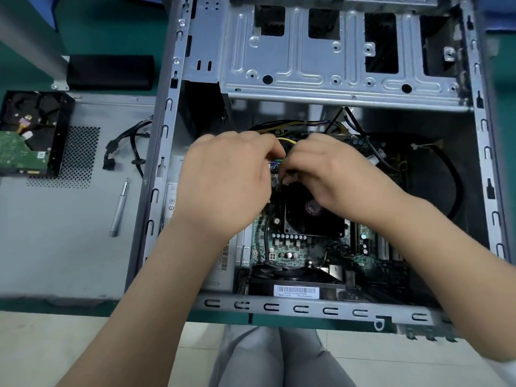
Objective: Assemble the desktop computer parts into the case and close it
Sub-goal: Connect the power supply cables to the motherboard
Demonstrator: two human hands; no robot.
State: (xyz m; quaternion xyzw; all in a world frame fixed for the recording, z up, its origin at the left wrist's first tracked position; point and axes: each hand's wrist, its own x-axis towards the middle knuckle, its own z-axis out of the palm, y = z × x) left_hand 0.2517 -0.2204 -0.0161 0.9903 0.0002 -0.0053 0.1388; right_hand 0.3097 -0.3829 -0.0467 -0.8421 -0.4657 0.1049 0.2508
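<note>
Both hands' grips, left hand (227,182) and right hand (329,177), pinch a connector (280,166) above the motherboard (296,247) inside the case (164,135).

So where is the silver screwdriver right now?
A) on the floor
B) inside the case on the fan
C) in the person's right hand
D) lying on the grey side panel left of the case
D: the screwdriver lies on the grey side panel, left of the open case, touched by neither hand.
</note>
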